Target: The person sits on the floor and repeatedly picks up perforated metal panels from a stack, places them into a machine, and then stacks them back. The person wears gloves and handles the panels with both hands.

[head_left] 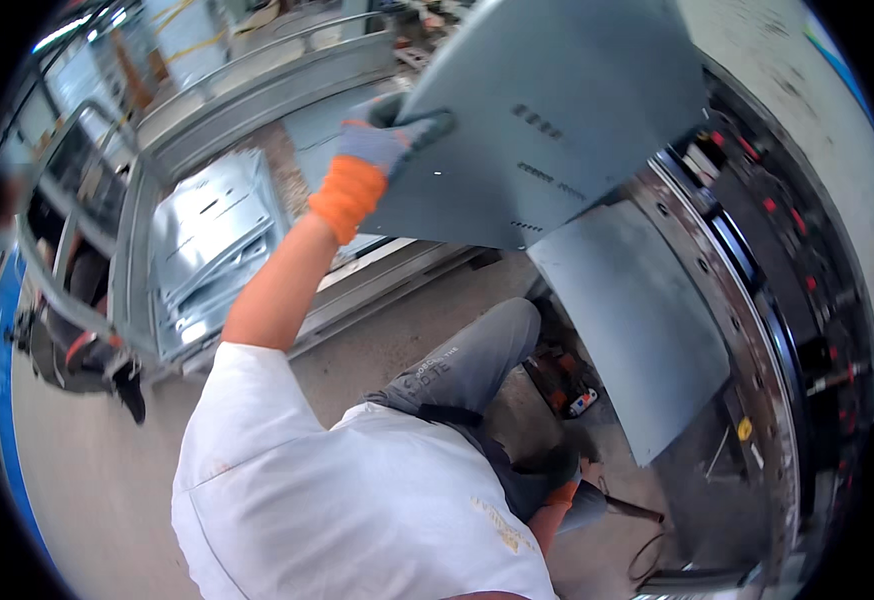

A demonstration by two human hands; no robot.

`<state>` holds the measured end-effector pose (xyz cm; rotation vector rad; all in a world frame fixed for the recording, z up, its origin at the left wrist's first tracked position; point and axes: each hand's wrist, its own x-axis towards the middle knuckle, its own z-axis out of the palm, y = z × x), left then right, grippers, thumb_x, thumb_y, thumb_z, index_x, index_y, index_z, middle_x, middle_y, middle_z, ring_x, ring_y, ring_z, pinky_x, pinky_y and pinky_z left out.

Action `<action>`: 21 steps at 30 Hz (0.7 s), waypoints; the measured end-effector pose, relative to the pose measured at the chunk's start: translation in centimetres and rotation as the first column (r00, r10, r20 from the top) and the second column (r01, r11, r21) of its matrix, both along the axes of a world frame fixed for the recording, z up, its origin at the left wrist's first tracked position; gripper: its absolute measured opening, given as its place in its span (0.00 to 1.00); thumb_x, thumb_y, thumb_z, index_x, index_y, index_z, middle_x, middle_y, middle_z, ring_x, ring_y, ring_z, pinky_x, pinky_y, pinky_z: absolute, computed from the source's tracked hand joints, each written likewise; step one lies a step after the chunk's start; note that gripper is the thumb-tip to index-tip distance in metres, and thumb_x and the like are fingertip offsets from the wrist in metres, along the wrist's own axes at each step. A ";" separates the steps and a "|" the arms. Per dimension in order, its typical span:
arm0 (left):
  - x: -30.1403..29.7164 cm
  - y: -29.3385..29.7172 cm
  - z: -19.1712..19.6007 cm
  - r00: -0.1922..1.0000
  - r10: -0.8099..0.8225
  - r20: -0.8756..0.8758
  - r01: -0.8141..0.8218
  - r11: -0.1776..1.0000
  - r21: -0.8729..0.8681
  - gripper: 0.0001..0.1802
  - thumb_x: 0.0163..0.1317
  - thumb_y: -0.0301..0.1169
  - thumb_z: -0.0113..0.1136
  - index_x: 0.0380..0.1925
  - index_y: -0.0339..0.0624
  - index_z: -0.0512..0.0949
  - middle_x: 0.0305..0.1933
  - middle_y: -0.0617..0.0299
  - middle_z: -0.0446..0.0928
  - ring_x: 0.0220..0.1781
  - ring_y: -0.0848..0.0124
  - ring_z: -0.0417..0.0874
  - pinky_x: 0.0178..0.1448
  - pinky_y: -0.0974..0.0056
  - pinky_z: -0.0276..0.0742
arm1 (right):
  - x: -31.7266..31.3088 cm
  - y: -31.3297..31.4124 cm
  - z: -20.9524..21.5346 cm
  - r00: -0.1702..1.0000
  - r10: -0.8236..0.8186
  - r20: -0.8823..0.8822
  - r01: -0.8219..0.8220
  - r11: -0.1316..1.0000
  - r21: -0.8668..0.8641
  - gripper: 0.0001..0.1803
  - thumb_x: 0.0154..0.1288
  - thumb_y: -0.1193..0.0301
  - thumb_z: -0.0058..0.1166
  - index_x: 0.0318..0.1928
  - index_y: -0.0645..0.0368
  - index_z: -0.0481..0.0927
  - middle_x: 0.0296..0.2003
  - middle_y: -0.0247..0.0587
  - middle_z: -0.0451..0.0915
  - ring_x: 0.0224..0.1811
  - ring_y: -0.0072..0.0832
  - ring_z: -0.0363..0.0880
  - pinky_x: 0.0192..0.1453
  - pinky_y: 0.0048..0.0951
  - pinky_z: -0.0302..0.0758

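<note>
My left hand (389, 135), in a grey glove with an orange cuff, is raised and grips the left edge of a large grey sheet-metal panel (567, 110) with rows of small slots. The panel is held tilted, high in front of me. A second flat grey panel face (637, 320) slopes down below it against the machine; I cannot tell whether the two are one bent piece. My right hand (560, 470), in a dark glove with an orange cuff, is low by my knee, mostly hidden by my leg, and its grip cannot be made out.
A dark press machine (767, 300) with red fittings curves along the right. An orange and black foot pedal (565, 388) and a cable (647, 555) lie on the floor. A railed cart with stacked metal sheets (207, 240) stands at left, with another person (77, 345) beyond it.
</note>
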<state>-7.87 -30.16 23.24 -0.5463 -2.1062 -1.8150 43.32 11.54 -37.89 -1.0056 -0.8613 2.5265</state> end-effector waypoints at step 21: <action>-12.5 -73.0 -9.5 0.211 0.977 -0.013 -0.695 0.141 -0.705 0.38 0.56 0.62 0.68 0.53 0.38 0.83 0.48 0.54 0.85 0.51 0.59 0.85 0.56 0.55 0.79 | -7.9 -7.7 6.8 0.818 0.209 0.536 -0.521 0.664 0.537 0.25 0.75 0.66 0.44 0.70 0.54 0.69 0.57 0.49 0.80 0.56 0.44 0.79 0.56 0.44 0.78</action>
